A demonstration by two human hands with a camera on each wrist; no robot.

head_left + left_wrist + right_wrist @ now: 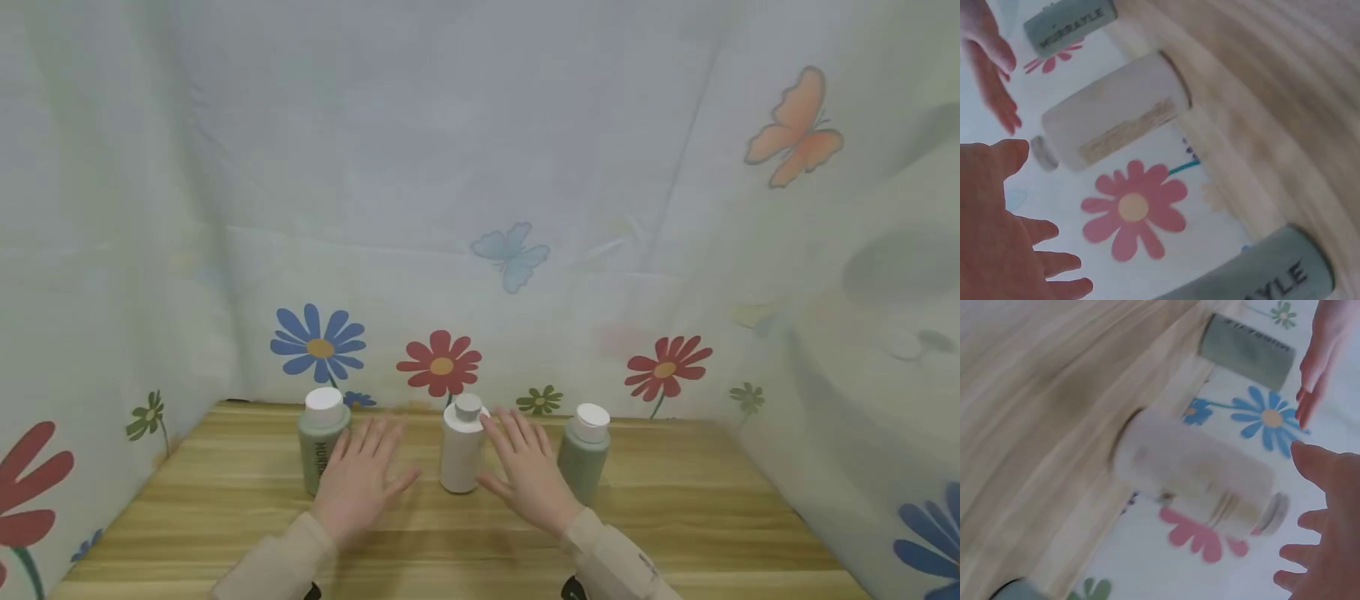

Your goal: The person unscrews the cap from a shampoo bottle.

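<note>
A white bottle (462,454) with a grey cap stands upright on the wooden table, between my two hands. My left hand (362,477) is held palm down with fingers spread, overlapping the green bottle (309,446) on the left in the head view. Fingers spread as well, my right hand (531,475) hovers with its fingertips close to the white bottle's cap (468,406). A second green bottle (588,454) with a white cap stands just beyond the right hand. In the left wrist view, dark lettering shows on both green bottles. Neither hand grips anything.
The wooden table (420,567) carries all three bottles in a row near its back edge. A pale cloth (465,150) printed with flowers and butterflies hangs behind and along both sides. At the right, a large pale bulge (885,317) shows in the cloth.
</note>
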